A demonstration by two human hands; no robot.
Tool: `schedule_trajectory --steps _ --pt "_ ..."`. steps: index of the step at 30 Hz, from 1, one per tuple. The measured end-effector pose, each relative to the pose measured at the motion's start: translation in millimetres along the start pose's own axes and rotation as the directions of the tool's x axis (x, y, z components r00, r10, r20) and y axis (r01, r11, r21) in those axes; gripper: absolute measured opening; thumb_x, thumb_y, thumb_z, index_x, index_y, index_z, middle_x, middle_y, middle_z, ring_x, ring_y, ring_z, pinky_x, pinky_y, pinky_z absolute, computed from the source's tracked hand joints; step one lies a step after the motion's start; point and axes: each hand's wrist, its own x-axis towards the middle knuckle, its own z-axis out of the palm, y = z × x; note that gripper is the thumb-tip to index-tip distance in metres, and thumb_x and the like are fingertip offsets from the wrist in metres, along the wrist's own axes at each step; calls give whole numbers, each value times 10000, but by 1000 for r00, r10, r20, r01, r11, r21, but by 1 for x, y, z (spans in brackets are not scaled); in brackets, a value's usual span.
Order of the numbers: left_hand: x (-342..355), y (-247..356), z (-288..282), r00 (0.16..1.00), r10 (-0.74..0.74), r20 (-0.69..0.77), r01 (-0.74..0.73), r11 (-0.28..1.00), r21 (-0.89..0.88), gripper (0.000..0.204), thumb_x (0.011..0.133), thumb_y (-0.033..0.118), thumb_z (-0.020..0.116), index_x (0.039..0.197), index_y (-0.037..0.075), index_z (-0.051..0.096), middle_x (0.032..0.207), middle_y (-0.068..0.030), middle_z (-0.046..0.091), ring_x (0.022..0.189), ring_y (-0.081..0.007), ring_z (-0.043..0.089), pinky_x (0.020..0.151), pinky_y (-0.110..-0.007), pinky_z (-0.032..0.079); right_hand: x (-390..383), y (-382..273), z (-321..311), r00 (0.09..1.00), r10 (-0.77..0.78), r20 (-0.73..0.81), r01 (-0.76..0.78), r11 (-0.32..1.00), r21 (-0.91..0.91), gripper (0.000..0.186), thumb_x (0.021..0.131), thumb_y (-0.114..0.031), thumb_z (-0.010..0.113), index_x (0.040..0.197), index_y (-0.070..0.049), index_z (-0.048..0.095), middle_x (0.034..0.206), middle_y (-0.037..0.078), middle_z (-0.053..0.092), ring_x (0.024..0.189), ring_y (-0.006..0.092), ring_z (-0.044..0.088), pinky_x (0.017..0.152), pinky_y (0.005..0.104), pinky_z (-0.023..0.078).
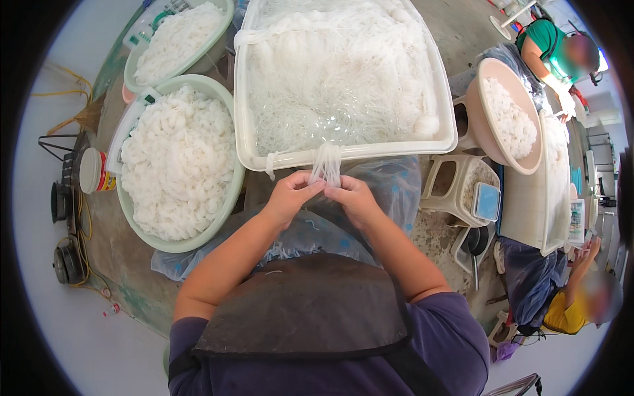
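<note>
I observe the white strand bundle (327, 162) draped over the near rim of the white tub (396, 151). Its long axis runs 12 to 6 o'clock, loose end toward 6. The left hand (295, 196) pinches it from 8 o'clock, the right hand (355, 198) from 4. A green basin (232, 173) sits at 9.

We can make out no readable words, numbers or signs: the red-and-yellow label (104, 174) on the white-lidded tub (90, 170) and the marks on the pale flat item (576, 222) at far right are too small.
</note>
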Motion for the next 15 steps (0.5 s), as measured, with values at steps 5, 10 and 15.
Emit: schedule_trajectory --steps 5,10,15 --pt "-2 1 1 996 93 10 -89 975 -205 183 928 105 621 1075 -1 641 1066 -82 669 1049 -162 601 934 -319 456 -3 -6 3 997 -25 67 16 991 130 281 866 -113 642 1108 28 614 1044 94 662 974 175 604 895 318 454" --pt "-6 15 1 999 43 4 -41 968 -246 149 939 133 605 1009 5 632 976 -90 675 896 -139 628 820 -278 492 -4 -6 6 998 -10 61 2 992 123 225 871 -104 623 1062 15 616 1009 102 665 968 187 611 896 332 464" --pt "-7 19 -7 990 -103 93 119 976 -184 181 978 203 543 969 35 610 780 -19 586 636 -82 499 598 -238 424 -3 -4 4 999 12 45 -19 989 144 234 879 -148 625 1059 -1 596 968 88 659 888 178 613 821 314 468"
